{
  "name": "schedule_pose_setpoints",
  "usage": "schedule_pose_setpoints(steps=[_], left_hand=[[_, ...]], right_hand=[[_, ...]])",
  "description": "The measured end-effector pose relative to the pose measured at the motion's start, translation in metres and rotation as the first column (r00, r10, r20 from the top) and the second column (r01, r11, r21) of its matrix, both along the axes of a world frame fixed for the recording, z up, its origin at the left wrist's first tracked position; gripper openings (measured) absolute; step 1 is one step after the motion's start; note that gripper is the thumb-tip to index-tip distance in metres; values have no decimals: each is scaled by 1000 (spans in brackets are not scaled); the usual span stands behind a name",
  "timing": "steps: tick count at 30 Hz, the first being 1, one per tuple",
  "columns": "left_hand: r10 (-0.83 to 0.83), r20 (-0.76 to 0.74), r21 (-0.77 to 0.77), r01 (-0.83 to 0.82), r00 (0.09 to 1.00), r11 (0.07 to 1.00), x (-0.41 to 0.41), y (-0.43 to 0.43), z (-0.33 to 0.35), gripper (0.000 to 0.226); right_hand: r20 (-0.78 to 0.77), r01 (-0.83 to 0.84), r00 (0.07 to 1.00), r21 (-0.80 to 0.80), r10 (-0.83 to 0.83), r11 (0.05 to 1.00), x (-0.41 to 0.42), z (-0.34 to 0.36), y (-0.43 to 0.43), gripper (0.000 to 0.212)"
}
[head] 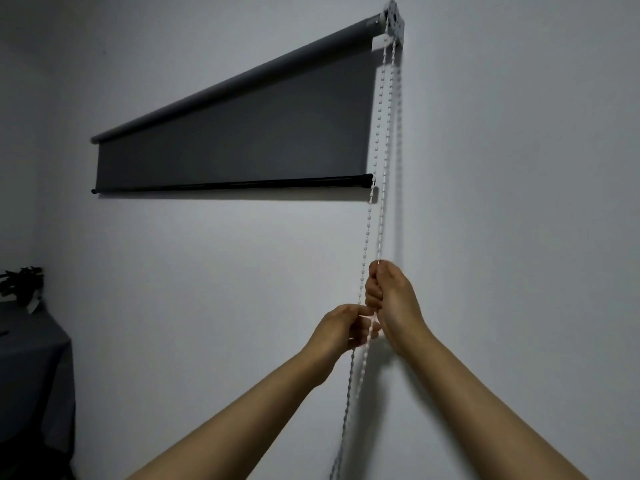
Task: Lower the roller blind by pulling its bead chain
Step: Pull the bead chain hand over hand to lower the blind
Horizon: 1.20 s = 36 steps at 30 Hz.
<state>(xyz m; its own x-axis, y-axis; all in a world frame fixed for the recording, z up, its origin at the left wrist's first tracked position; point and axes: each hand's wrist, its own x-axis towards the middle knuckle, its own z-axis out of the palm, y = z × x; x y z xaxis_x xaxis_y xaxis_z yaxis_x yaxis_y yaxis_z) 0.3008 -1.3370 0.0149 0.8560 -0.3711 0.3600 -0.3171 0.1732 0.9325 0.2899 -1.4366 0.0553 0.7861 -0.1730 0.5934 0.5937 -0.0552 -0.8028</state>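
Observation:
A dark grey roller blind [235, 147] hangs on the pale wall, partly unrolled, with a black bottom bar [232, 186] level across it. Its white bead chain [381, 133] drops in two strands from the bracket [393, 22] at the top right. My right hand [391, 299] is fisted around one strand, just below the bottom bar's height. My left hand [343, 327] pinches the chain slightly lower and to the left, touching the right hand. Below the hands the chain hangs loose toward the lower edge of the view.
A dark cloth-covered table [31, 362] stands at the far left with a potted plant [22, 284] on it. The pale wall [207, 271] fills the space under the blind.

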Motion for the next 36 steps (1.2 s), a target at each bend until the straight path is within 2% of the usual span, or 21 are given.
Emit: schedule_pose_setpoints(steps=[2, 4, 8, 11, 15, 19, 21, 24, 27, 29, 33, 36], left_hand=[[35, -12, -81, -36, 999, 996, 4, 1, 9, 34], [50, -42, -143, -55, 998, 988, 7, 2, 18, 30], [-19, -81, -220, 1, 997, 976, 7, -3, 39, 29], [-51, -67, -209, 36, 996, 977, 5, -7, 55, 29], [-8, -15, -168, 6, 1000, 986, 6, -11, 63, 27], [65, 107, -111, -53, 992, 992, 8, -16, 51, 28], [89, 153, -102, -74, 984, 992, 6, -16, 42, 27], [87, 155, -50, -80, 984, 995, 5, -14, 21, 30], [35, 161, -29, -31, 986, 999, 7, -11, -1, 32], [-16, 136, -16, 18, 991, 1000, 8, -10, -10, 31], [-103, 34, -11, 103, 994, 995, 7, -10, -26, 31], [-153, 21, -20, 154, 988, 988, 5, -9, -26, 32]], right_hand=[[-22, 48, 998, -71, -50, 996, -1, -19, 2, 31], [-17, 52, 998, -77, -53, 996, -4, -34, 3, 31], [-40, 15, 999, -124, -20, 992, -7, -54, 3, 30], [-114, -1, 993, -196, -22, 981, -5, -79, 6, 30], [-143, -40, 990, -190, 13, 981, -1, -89, 2, 29], [-190, -72, 981, -209, 32, 975, 5, -86, -1, 39], [-235, -97, 971, -220, 44, 971, 7, -81, -5, 37], [-288, -143, 951, -82, 114, 986, 11, -66, -11, 34], [-194, -215, 956, 52, 221, 975, 13, -45, -16, 36], [-144, -252, 952, 137, 271, 958, 12, -26, -18, 27], [-83, -298, 942, 232, 324, 926, 5, 13, -12, 22], [-82, -303, 938, 273, 336, 913, 0, 30, -7, 18]])
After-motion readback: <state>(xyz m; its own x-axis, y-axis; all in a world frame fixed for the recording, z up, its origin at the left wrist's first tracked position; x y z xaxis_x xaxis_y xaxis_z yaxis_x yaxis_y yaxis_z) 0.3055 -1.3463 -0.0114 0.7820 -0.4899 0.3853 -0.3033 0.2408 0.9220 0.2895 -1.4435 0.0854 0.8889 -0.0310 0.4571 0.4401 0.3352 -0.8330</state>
